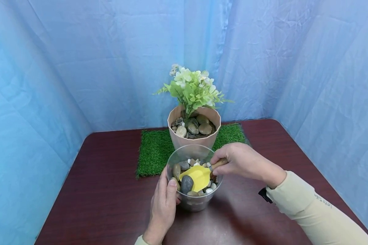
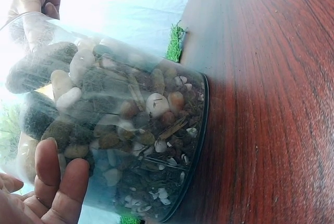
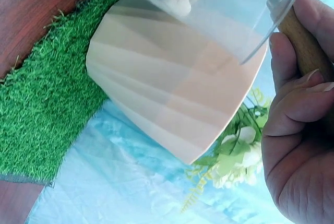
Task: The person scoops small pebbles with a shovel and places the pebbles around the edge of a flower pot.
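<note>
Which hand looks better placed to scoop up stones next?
Probably the right hand: it grips the scoop, whose blade lies among the stones. The left hand holds the tub's side.

Your right hand covered much of the trowel's wooden handle, and a dark grey stone hid part of its yellow blade. The clear plastic container stood before the flowerpot's lower front. The head view cut off your desk's near side; the left wrist view cropped your left hand. Your right sleeve's lettering was too small to read surely.
</note>
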A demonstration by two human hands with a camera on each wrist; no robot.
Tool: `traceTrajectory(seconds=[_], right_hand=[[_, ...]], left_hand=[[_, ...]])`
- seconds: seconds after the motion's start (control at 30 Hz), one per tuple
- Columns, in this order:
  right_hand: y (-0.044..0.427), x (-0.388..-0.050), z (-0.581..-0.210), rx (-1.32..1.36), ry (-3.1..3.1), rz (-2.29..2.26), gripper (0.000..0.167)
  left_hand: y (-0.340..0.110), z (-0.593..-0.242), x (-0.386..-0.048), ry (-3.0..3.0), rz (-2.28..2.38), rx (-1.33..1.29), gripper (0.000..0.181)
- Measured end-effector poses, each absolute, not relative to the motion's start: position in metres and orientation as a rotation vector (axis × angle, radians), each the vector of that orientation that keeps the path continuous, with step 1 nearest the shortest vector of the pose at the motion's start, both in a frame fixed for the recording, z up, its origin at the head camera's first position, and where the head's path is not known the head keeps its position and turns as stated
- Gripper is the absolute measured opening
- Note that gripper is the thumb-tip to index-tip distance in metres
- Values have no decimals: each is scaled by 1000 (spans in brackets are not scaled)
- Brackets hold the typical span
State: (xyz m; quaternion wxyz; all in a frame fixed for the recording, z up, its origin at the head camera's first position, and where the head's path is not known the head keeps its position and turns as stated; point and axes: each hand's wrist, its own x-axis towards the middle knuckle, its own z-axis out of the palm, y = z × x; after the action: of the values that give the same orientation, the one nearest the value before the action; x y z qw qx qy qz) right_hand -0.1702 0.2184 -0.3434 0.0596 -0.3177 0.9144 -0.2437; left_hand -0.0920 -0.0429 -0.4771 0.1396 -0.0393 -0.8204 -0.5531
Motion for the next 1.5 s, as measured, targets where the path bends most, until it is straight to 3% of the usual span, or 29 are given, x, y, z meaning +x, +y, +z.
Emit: traceTrajectory(seconds=[1.5], right_hand=[[217,-176,-356,-744,2719,-984,10]], left_hand=[[-44,-475,-92,-2381,-1611,-106,52]])
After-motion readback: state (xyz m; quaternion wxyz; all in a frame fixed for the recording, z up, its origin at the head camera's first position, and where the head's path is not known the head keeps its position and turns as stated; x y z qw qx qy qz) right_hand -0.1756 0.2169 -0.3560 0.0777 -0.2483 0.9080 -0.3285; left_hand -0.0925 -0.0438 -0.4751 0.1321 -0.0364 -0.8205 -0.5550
